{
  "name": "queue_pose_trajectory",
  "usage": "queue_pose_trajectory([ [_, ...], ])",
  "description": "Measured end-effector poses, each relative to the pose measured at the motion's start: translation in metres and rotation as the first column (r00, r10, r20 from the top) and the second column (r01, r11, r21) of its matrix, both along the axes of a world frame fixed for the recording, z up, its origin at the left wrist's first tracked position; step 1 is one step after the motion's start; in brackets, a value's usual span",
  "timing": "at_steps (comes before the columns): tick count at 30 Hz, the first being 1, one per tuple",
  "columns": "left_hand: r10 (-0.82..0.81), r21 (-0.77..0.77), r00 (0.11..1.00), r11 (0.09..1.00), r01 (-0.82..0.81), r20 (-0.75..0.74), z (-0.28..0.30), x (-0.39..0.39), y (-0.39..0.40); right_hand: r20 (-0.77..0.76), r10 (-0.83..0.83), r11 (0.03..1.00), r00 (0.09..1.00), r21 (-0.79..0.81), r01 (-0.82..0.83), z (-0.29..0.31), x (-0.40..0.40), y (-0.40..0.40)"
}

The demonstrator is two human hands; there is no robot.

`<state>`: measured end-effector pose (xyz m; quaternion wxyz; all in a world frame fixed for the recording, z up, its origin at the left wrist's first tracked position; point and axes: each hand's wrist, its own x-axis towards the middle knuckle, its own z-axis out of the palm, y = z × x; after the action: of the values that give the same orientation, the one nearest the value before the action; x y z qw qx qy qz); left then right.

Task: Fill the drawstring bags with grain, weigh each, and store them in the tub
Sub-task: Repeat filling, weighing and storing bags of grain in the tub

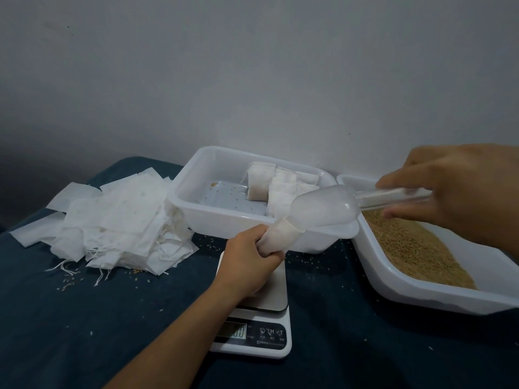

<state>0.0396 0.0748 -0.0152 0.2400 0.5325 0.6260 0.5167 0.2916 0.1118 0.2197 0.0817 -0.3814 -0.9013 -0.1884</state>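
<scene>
A person's left hand (pixel 250 255) grips a small drawstring bag (pixel 280 234) just above the scale (pixel 258 315), its fingers curled round the cloth, the bag's open mouth tilted up to the scoop (pixel 325 204). The right hand (pixel 449 189) clasps the clear scoop's handle, fingers wrapped about it. Behind the scale sits the tub (pixel 196 197) holding filled bags (pixel 276 183). Right of the scale, a tray (pixel 438 293) holds grain (pixel 415 248); left of it lies a heap of empty bags (pixel 120 214) on the blue-covered counter (pixel 84 318).
</scene>
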Motion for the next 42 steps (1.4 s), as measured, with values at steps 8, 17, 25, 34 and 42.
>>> queue_pose_trajectory([
  [8, -0.139, -0.017, 0.869, 0.986, 0.167, 0.475, 0.010, -0.002, -0.002, -0.423, -0.272, 0.955, 0.864, -0.232, 0.186, -0.046, 0.027, 0.012],
  [17, -0.174, 0.027, 0.676, 0.974, 0.223, 0.716, 0.020, -0.005, -0.005, -0.769, -0.424, 0.687, 0.479, -0.618, -0.383, -0.188, -0.069, 0.016],
  [25, -0.225, 0.020, 0.831, 0.968, 0.250, 0.508, 0.013, -0.017, -0.007, -0.871, -0.335, 0.788, 0.359, -0.468, -0.401, -0.213, -0.093, 0.014],
  [34, -0.159, 0.111, 0.987, 0.982, 0.154, 0.037, -0.008, -0.056, -0.017, -0.831, -0.395, 0.740, 0.392, -0.541, -0.400, -0.222, -0.099, -0.003],
  [42, -0.081, -0.001, 0.984, 0.997, 0.082, -0.157, -0.013, -0.066, -0.020, -0.763, -0.463, 0.715, 0.451, -0.622, -0.317, -0.235, -0.106, -0.001],
])
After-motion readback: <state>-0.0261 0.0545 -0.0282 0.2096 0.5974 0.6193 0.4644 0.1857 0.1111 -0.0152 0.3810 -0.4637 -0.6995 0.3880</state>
